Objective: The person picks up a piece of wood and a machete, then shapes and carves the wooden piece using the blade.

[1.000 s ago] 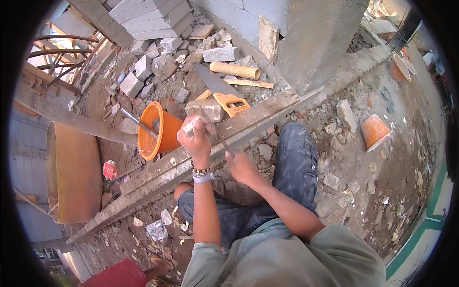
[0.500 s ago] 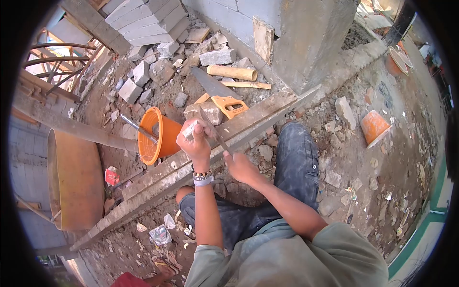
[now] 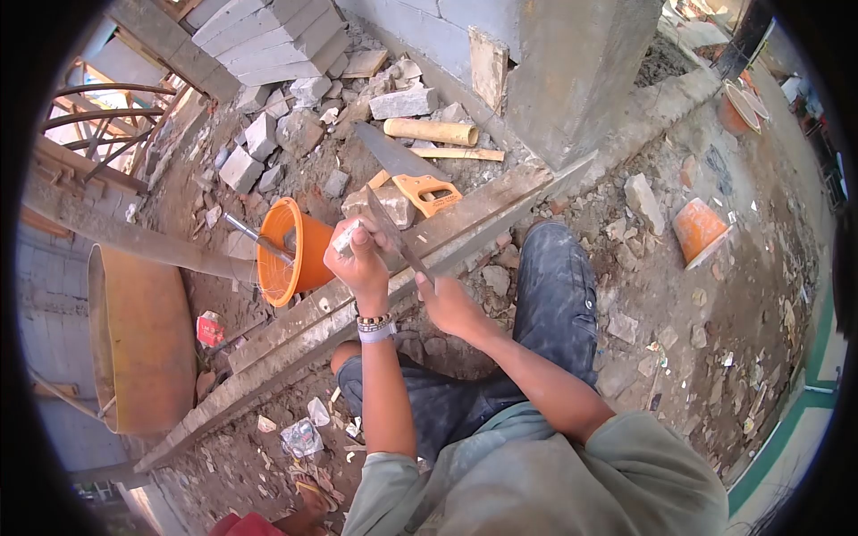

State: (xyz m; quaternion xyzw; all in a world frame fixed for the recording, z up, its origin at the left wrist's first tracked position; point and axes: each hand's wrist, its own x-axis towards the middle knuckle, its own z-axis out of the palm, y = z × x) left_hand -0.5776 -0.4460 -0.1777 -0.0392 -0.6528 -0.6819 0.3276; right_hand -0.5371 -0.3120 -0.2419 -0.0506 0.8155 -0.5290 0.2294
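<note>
My left hand [image 3: 360,259], with a beaded bracelet and pale band at the wrist, is closed around a small whitish piece [image 3: 349,234]. My right hand [image 3: 450,304] grips the handle end of a long thin blade [image 3: 395,230], which points up and left and passes beside my left fingers. Whether the blade touches the piece I cannot tell. Just left of my left hand an orange bucket [image 3: 308,259] leans, with a metal-handled tool [image 3: 255,236] in it. Beyond my hands a handsaw with an orange handle [image 3: 427,192] lies by a stone block [image 3: 380,205].
A wooden beam [image 3: 277,348] crosses diagonally under my hands. Grey blocks [image 3: 268,40], rubble and a bamboo piece [image 3: 431,132] lie ahead. A concrete column [image 3: 572,89] stands ahead right, an orange container [image 3: 700,230] lies right. Another person's foot [image 3: 313,493] shows at bottom left.
The blade in my right hand has shifted slightly against my left fingers. The view has moved a little, and the other person's red clothing shows less at the bottom left than a second ago.
</note>
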